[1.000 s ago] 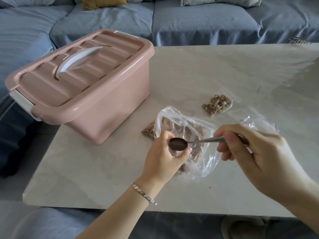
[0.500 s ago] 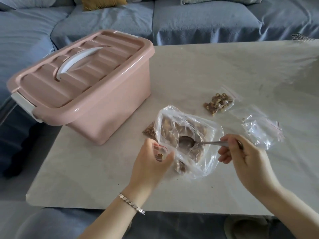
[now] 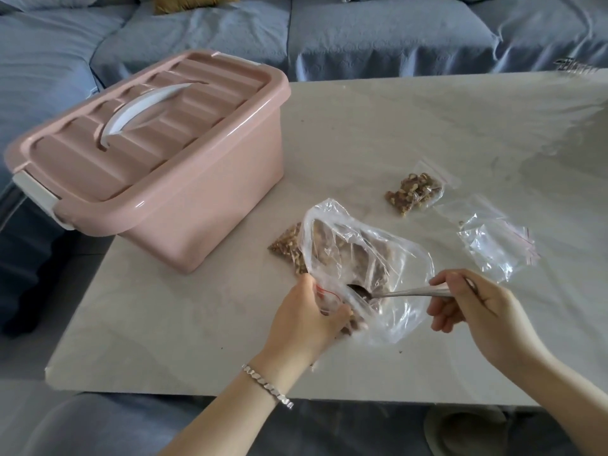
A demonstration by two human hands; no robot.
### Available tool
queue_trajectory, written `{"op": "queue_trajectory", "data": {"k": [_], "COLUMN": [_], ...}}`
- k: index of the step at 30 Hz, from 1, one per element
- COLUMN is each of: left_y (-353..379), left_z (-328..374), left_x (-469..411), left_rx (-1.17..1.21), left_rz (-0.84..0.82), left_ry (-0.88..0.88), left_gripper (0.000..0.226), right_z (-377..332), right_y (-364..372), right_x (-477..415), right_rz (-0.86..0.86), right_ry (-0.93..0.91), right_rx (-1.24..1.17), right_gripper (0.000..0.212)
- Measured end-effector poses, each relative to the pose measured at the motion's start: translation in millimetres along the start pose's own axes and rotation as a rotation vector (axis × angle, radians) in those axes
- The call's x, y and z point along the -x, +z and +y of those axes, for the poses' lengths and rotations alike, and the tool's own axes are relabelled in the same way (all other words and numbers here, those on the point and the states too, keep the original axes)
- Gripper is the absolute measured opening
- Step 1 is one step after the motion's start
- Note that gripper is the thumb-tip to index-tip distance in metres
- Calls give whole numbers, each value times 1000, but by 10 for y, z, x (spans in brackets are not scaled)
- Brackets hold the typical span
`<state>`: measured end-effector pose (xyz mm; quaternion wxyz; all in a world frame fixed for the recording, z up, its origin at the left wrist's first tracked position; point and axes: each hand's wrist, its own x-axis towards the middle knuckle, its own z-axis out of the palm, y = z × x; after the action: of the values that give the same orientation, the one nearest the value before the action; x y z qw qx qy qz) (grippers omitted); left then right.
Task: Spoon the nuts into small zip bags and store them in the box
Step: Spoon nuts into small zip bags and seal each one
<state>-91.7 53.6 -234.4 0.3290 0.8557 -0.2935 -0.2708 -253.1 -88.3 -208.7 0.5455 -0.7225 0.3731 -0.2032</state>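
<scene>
A blue sofa [image 3: 362, 34] runs along the far side, cut off by the top and left edges. In front of it is the pale desk [image 3: 394, 120], its right end out of view. On the desk's left part sits the pink box [image 3: 184, 199] with its lid on and white handle folded flat. One corner hangs past the desk edge.

Just right of the box, a large clear bag [image 3: 388, 324] lies crumpled with its mouth open. The nuts [image 3: 345, 255] inside show only as a brown blur through the plastic.

The left hand [image 3: 306, 320] is at the near edge of this bag, fingers curled around a small zip bag [image 3: 324, 296]. Only the red line at the bag's mouth shows, as the hand hides most of it. The right hand [image 3: 473, 307] comes in from the right, fingers curled around the end of a spoon [image 3: 404, 292]. The spoon's bowl is inside the large bag's mouth, close to the small bag. I cannot tell whether it is loaded.

A loose heap of empty zip bags [image 3: 496, 245] lies near the right hand. A filled zip bag [image 3: 414, 192] lies flat beyond the large bag, and a second filled one [image 3: 288, 246] is half hidden between it and the box. A silver bracelet [image 3: 266, 386] circles the left wrist.
</scene>
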Motion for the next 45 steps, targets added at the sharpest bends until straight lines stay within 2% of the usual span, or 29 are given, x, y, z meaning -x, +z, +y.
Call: {"op": "queue_trajectory", "data": {"k": [7, 10, 15, 17, 20, 25, 28, 34, 41, 45], "left_y": [-77, -203, -414, -464, -414, -127, 6, 13, 13, 16], "left_z": [17, 10, 144, 260, 417, 348, 200, 159, 154, 143], "left_x": [19, 59, 142, 158, 122, -138, -209, -170, -173, -155], "left_rx": [132, 122, 177, 207, 230, 179, 114, 141, 153, 173], "left_rz": [89, 173, 465, 500, 407, 170, 167, 135, 151, 172], "left_ry": [26, 90, 329, 428, 474, 231, 223, 202, 214, 222], "left_gripper": [29, 28, 26, 27, 29, 29, 31, 35, 33, 34], "right_z": [-7, -57, -175, -224, -303, -505, -631, -781, -881, -815], "right_y": [32, -45, -163, -205, -268, -366, -366, -130, 16, -29], "right_x": [-26, -55, -84, -93, -110, -164, -171, -116, -1, 48], "right_rz": [106, 147, 182, 189, 221, 271, 262, 166, 111, 151], "right_ry": [303, 331, 289, 255, 192, 70, 7, -134, -529, -606], "right_rx": [-349, -428, -477, -465, -424, -323, -250, -54, 268, 224], "right_gripper": [27, 27, 28, 28, 28, 31, 31, 31, 25, 29]}}
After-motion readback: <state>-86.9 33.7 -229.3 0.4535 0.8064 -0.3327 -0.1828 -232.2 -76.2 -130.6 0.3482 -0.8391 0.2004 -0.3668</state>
